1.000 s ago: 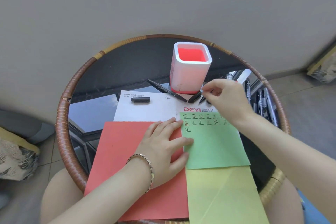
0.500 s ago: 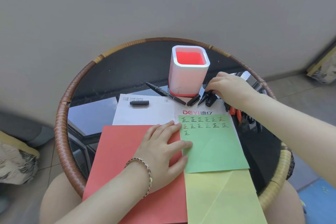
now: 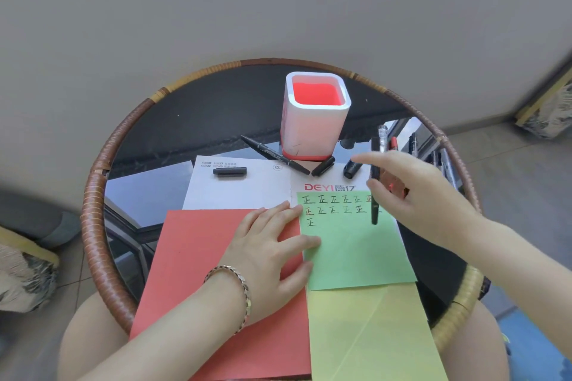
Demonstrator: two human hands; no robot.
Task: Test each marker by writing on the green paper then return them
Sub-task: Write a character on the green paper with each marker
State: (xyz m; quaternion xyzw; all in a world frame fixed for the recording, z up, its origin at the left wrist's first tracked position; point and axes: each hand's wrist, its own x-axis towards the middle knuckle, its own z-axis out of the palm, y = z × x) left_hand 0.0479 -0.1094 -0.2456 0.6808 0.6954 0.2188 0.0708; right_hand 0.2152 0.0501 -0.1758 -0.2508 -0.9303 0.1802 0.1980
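Here we are judging the marker (image 3: pixel 375 195) light, stiff and smooth, so we are pinching its mid-barrel. The right hand (image 3: pixel 411 195) is holding it upright, fingers (image 3: pixel 376 187) closed around it, tip hanging above the green paper (image 3: pixel 353 250). The left hand (image 3: pixel 272 244) is lying flat, fingers spread, pinning that paper's edge.

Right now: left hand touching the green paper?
Touching. Head view shows the left hand lying flat, its fingertips overlapping the green paper's left edge.
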